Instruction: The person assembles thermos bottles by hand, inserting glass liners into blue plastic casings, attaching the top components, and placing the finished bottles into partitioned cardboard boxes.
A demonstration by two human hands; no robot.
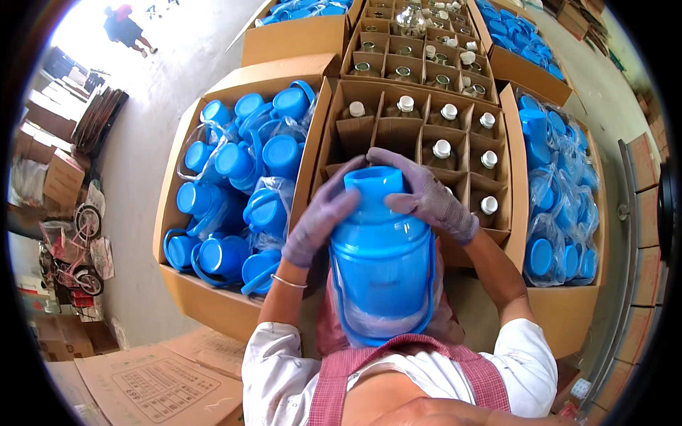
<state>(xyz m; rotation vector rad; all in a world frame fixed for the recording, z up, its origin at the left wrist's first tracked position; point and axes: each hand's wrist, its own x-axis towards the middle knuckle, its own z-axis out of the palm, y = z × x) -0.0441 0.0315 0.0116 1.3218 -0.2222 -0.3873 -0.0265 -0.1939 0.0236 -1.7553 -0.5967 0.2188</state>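
Note:
I hold a blue plastic flask shell (pixel 382 263) with a curved carrying handle upright against my chest, over the near edge of a divided carton. Both hands wear purple gloves. My left hand (pixel 323 213) grips the left side of its narrow top. My right hand (pixel 426 195) wraps over the top from the right. Thin clear plastic seems to cling to the shell's lower part. Behind my hands, the divided carton (pixel 419 135) holds glass bottles with white caps (pixel 442 149) in cardboard cells.
An open carton (pixel 185 142) on the left is full of blue flask shells in clear bags. Another carton (pixel 568 305) of blue parts stands on the right, with more cartons (pixel 298 39) behind. Flat cardboard (pixel 153 387) lies at the lower left. A small bicycle (pixel 74 248) and a distant walking person (pixel 124 28) are on the left.

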